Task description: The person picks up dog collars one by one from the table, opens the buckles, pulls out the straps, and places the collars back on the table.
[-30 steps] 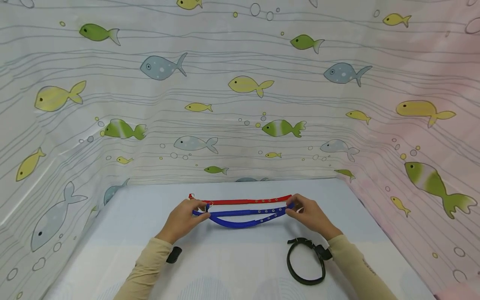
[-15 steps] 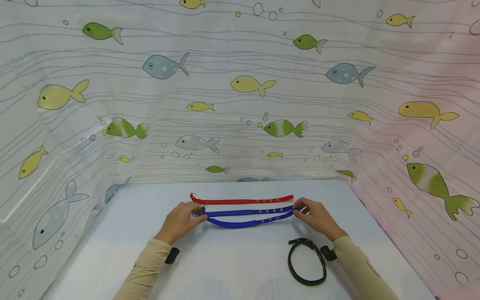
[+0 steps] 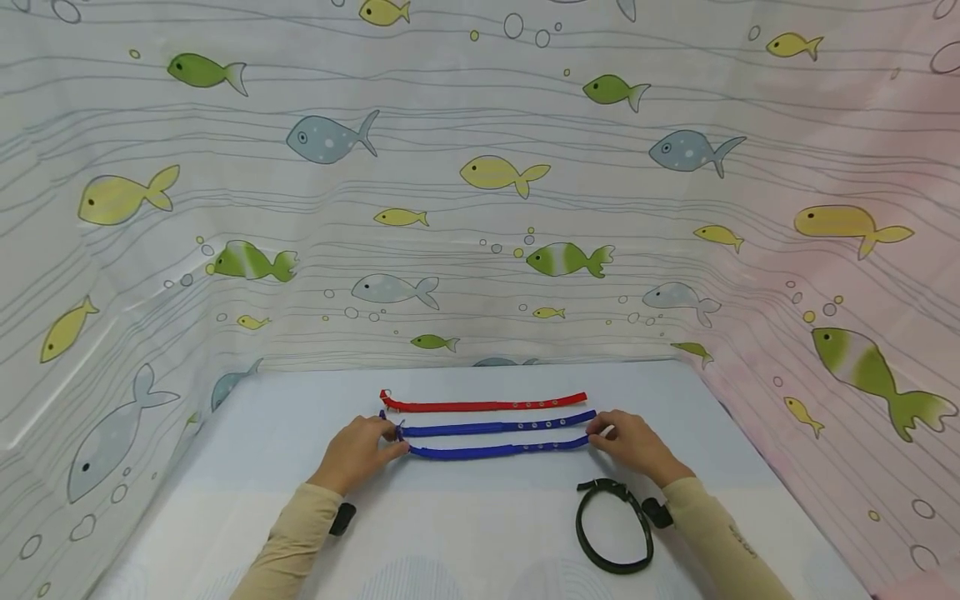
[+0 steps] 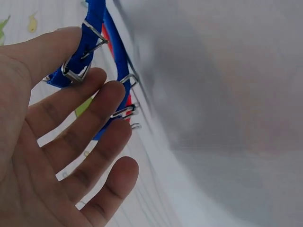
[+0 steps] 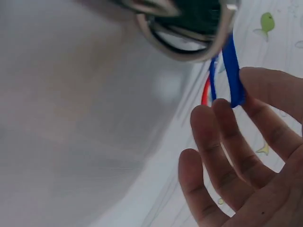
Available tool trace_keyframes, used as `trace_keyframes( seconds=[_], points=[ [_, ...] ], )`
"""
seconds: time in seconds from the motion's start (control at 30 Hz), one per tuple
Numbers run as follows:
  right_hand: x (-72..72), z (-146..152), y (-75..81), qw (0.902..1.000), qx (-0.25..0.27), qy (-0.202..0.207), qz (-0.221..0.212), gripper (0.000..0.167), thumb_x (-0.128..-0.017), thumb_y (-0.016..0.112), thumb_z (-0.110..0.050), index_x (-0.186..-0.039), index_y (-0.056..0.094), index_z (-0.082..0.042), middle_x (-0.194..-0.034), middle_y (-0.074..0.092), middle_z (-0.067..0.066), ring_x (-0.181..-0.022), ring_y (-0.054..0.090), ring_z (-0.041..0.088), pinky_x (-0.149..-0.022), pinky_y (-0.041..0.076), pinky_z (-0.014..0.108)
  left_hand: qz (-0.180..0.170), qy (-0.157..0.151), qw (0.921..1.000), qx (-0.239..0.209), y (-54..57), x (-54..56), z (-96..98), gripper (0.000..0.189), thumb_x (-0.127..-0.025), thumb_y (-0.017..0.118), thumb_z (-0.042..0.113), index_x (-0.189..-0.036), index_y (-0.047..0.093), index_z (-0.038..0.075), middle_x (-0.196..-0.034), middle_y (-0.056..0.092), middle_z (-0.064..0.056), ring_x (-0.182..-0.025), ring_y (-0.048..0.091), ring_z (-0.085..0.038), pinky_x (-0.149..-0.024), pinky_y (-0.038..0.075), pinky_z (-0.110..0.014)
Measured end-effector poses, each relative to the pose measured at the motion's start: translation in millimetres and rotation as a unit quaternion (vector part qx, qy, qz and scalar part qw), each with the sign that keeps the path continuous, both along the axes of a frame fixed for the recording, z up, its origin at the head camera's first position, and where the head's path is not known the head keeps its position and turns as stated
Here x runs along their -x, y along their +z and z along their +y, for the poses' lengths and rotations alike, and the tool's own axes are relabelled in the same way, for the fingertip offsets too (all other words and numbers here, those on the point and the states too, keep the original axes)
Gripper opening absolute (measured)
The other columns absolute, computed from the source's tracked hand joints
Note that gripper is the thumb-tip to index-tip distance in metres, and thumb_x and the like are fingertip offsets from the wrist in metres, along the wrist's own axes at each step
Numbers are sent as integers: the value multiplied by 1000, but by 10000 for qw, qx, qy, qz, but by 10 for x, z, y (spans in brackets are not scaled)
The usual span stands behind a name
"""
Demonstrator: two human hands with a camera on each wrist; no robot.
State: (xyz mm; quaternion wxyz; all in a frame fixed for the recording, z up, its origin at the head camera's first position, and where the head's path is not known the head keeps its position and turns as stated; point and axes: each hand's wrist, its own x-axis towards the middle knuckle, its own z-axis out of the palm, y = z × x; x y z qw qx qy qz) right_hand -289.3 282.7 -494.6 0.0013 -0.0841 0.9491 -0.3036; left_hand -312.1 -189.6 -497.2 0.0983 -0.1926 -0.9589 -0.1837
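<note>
Both hands hold the nearest blue collar (image 3: 468, 454), stretched left to right. My left hand (image 3: 354, 454) pinches its buckle end between thumb and index finger; in the left wrist view the metal buckle (image 4: 75, 73) shows at the fingertips, the other fingers spread. My right hand (image 3: 632, 446) pinches the end with the metal-rimmed holes; its blue tip (image 5: 234, 80) shows between thumb and index finger in the right wrist view. Just behind lies a second blue collar (image 3: 457, 430), its buckle end partly behind the left fingers. Farther back is a red collar (image 3: 457, 407).
A dark green collar (image 3: 615, 568), fastened into a loop, lies on the white table (image 3: 480, 517) in front of the right hand. Its metal ring (image 5: 182, 56) looms close in the right wrist view. Fish-print sheeting (image 3: 480, 250) rises behind and at both sides.
The nearest blue collar has come toward the front and straightened, now apart from the second one along its length. The right hand has shifted right and forward; the left hand came slightly nearer.
</note>
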Motion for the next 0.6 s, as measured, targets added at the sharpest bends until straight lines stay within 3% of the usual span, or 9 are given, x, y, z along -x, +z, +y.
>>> trace_keyframes(
  seconds=[0.27,0.43,0.6],
  points=[
    [-40,-19,84,9976,493,257,420,25,-93,75,-18,-117,70,-11,-115,69,2,-95,65,21,-81,56,39,27,20,10000,-16,66,-38,38,28,-86,81,37,-97,76,12,-90,70,3,-90,61,-24,-78,52,-43],
    [-58,-14,112,9970,574,298,421,44,-93,76,-23,-131,62,-7,-120,68,8,-99,66,23,-86,56,44,22,38,10000,-68,72,-58,28,30,-87,80,37,-102,77,11,-91,71,2,-90,62,-23,-79,52,-44],
    [-82,41,105,9984,530,68,182,55,-91,78,-34,-136,57,-10,-117,68,5,-103,65,23,-88,55,47,11,66,9999,-105,53,-60,3,29,-88,79,38,-104,77,14,-94,71,2,-90,63,-23,-79,53,-44]
  ],
)
